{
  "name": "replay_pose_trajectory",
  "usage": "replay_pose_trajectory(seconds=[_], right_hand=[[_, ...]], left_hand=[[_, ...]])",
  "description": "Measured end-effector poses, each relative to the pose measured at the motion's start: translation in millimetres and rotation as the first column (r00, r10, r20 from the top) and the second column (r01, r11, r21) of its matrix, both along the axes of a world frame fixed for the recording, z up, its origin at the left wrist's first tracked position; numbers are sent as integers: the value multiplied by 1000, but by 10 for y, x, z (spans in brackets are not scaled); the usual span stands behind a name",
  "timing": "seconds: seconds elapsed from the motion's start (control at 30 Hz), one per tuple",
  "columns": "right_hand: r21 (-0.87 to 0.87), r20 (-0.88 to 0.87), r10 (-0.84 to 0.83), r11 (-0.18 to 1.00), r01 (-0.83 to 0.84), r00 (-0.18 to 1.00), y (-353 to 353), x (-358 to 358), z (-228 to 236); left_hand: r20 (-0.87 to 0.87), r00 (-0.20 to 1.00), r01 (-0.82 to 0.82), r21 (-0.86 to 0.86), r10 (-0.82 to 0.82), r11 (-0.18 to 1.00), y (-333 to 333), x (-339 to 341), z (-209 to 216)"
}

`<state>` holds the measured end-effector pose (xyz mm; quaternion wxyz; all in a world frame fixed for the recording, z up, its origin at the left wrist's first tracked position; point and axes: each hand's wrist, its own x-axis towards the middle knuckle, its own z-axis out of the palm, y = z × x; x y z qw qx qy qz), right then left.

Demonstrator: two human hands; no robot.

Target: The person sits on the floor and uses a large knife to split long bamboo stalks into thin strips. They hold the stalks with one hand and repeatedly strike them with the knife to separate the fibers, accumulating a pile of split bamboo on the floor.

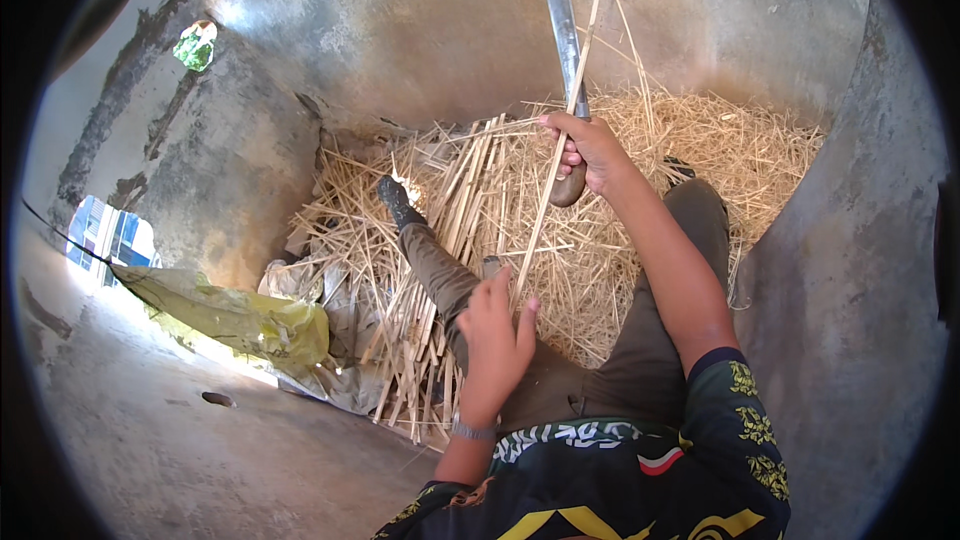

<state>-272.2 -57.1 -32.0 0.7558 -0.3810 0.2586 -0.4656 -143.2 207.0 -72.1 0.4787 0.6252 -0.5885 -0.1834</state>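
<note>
Left hand: seen at the near side, the left hand [492, 335] is held with thumb and fingers parted, just beside the strip's near end; whether it is touched cannot be told.
Wristband: a grey band [473, 430] is worn on the left wrist.
Legs: brown trousers [560, 380] are stretched across the litter, one leg to each side, so the room between them is narrowed; a dark shoe [400, 202] is set among the slats at left.
Strip: one long pale strip [543, 208] is slanted from the left hand, past the right, toward the far wall.
Right hand: the right hand [595, 155] is closed around the handle of a long-bladed knife [562, 25], with the strip held against it; the blade is pointed far.
Progress: many slats are already cut, to judge by the pile; the strip in hand is seen whole, and its working is judged unfinished. How many are left cannot be told.
Slats: a loose pile of slats [468, 205] is spread left of centre, its pieces crossed and tangled.
Shavings: the far right is covered by straw-coloured shavings [760, 160], by which the footing is hidden.
Sheet: a crumpled yellow sheet [240, 315] is draped at left, below a wall opening.
Walls: the work is closed in by grey walls [700, 20]; a small hole [194, 45] is seen far left.
</note>
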Motion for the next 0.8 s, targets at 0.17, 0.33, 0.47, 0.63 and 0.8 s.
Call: replay_pose_trajectory(seconds=[0.17, 0.33, 0.47, 0.63, 0.8], right_hand=[[-20, 6, -105, 994, 105, 994, -46, 20, 121], [1, 141, -104, 994, 105, 985, -100, -112, 133], [31, 173, -69, 997, 65, 982, -93, -103, 119], [47, 175, -33, 999, 25, 984, -125, -99, 88], [15, 143, -40, 999, 39, 989, -152, -141, 80]], left_hand=[[-368, 203, 868, -361, -908, 340, 623, -275, 950], [-253, -363, 862, -456, -897, -220, 732, -379, 835], [-258, -344, 896, -378, -903, -234, 657, -633, 889], [-205, -298, 933, -269, -932, -240, 543, -862, 988], [13, -100, 991, -91, -995, -101, 477, -959, 1178]])
